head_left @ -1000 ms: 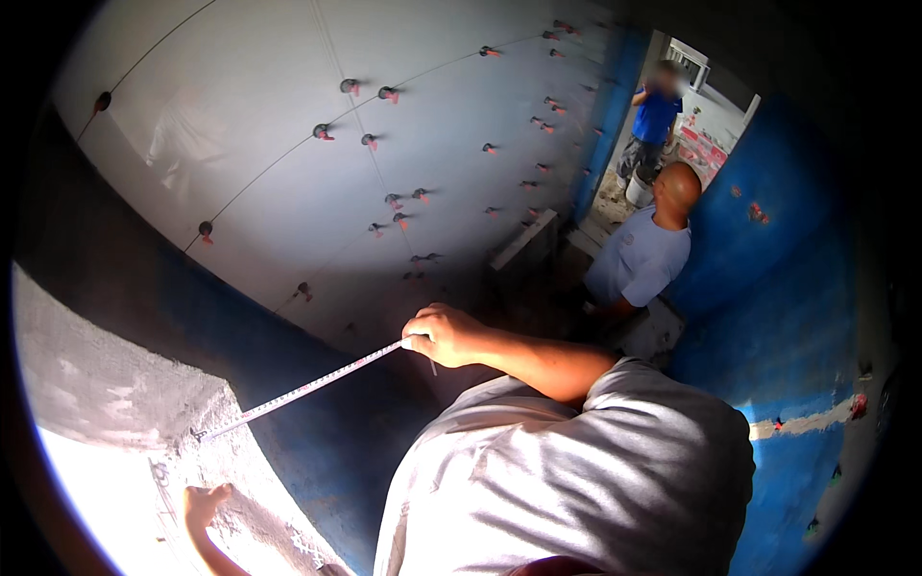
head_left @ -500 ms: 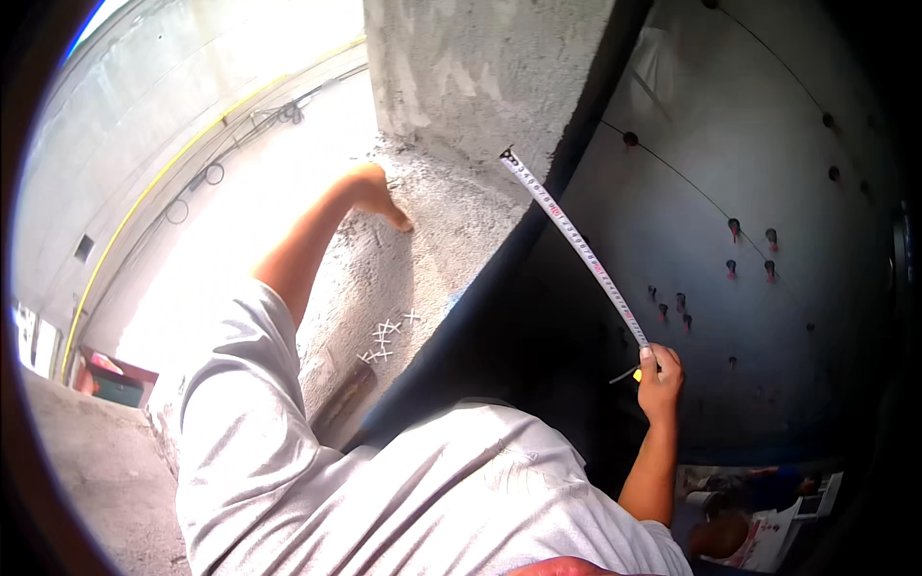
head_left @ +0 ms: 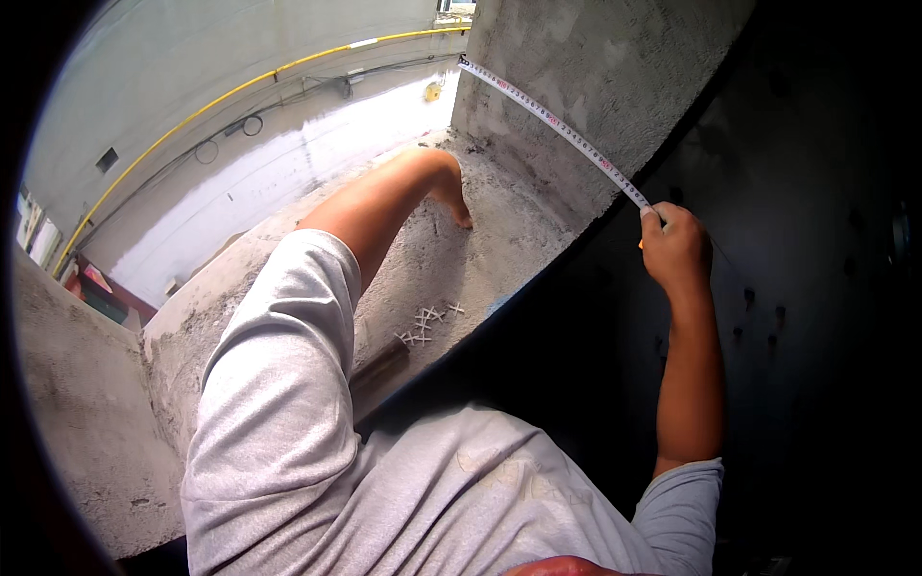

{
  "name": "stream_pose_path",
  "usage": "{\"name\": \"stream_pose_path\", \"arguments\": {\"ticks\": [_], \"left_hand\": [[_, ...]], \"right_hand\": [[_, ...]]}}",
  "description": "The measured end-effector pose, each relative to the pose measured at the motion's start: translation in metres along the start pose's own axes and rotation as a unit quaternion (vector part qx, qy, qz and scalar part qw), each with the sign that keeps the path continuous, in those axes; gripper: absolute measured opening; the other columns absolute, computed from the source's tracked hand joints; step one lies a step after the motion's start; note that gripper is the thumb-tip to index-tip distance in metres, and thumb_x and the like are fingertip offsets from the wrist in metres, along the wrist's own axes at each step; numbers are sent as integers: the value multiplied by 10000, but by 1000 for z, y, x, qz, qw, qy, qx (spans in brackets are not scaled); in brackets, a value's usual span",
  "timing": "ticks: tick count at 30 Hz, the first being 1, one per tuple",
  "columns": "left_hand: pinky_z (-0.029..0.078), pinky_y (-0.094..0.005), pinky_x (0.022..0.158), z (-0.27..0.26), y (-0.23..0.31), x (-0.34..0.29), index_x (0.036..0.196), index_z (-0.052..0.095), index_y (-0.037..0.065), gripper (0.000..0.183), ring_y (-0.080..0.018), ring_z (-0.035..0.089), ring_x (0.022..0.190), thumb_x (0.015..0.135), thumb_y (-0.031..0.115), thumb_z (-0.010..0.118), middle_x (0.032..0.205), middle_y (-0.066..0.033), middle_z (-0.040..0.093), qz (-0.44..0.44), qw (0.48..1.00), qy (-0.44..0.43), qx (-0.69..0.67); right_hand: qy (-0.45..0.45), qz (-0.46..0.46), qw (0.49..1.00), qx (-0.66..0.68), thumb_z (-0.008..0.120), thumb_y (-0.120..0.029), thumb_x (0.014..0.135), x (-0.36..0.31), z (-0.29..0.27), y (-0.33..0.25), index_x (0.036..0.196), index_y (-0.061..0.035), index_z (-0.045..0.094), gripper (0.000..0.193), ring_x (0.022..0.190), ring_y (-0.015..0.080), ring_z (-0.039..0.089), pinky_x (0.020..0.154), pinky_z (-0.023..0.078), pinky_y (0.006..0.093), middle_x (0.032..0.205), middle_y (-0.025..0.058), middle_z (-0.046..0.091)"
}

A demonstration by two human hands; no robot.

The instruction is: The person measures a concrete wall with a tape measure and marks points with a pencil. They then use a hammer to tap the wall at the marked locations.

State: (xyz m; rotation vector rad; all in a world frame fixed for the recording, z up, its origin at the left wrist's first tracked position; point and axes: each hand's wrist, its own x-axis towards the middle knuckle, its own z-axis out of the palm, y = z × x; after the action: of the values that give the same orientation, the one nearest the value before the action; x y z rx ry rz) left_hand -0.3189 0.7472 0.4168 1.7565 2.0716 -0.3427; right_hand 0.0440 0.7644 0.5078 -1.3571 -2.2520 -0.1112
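Observation:
My right hand (head_left: 677,245) is closed around a tape measure, its case mostly hidden by the fingers with a bit of yellow showing. The white blade (head_left: 555,123) runs out in a slight bow toward the far left. Its hooked end appears at the outer edge of the concrete side wall (head_left: 595,77); whether it touches there I cannot tell. My left hand (head_left: 455,197) leans on the rough concrete sill (head_left: 519,226), fingers stretched down onto it and partly hidden, holding nothing that I can see.
Several white cross-shaped tile spacers (head_left: 427,322) lie on the sill beside a dark bar-shaped piece (head_left: 380,372). Beyond the opening, a yellow pipe (head_left: 192,115) and cables cross an outer wall (head_left: 288,144). The dark surface at right shows several small knobs (head_left: 749,296).
My right hand has moved up and forward with the tape measure, carrying the blade's end farther out to the wall's outer edge. The view has shifted too. My left hand stays on the sill.

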Motion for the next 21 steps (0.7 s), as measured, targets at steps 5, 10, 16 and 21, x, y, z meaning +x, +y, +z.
{"name": "stream_pose_path", "arguments": {"ticks": [5, 10, 16, 21], "left_hand": [[534, -441, 1064, -2, 2, -5, 1252, 762, -46, 997, -374, 694, 1244, 655, 739, 908, 1326, -250, 726, 11, 1000, -1, -5], [535, -437, 1061, -1, 5, -5, 1242, 768, -43, 1006, -370, 696, 1242, 647, 756, 904, 1317, -249, 731, 8, 1000, 3, 2], [544, -430, 1035, 4, 0, 6, 1209, 789, -26, 990, -354, 715, 1205, 619, 759, 912, 1278, -237, 750, 5, 1000, 16, 15], [551, -428, 1018, 2, 0, 5, 1207, 791, -18, 973, -350, 722, 1183, 618, 746, 918, 1270, -237, 751, -1, 1000, 15, 9]], "right_hand": [[-9, 1, 999, -50, 607, -316, 1019, 39, 13, -21, 904, -35, 739, 331, 877, 449, 716, 783, 559, 530, 913, 212, 750], [-27, 24, 999, -40, 594, -328, 1033, 43, 10, -9, 907, -35, 741, 352, 862, 436, 727, 775, 562, 520, 902, 206, 756], [-59, 37, 997, -22, 570, -379, 1069, 33, -2, 10, 862, -42, 711, 420, 813, 407, 716, 750, 553, 507, 840, 183, 735], [-70, 49, 996, -37, 554, -386, 1074, 37, -4, 8, 845, -47, 692, 431, 809, 399, 698, 751, 538, 507, 831, 185, 718]]}}
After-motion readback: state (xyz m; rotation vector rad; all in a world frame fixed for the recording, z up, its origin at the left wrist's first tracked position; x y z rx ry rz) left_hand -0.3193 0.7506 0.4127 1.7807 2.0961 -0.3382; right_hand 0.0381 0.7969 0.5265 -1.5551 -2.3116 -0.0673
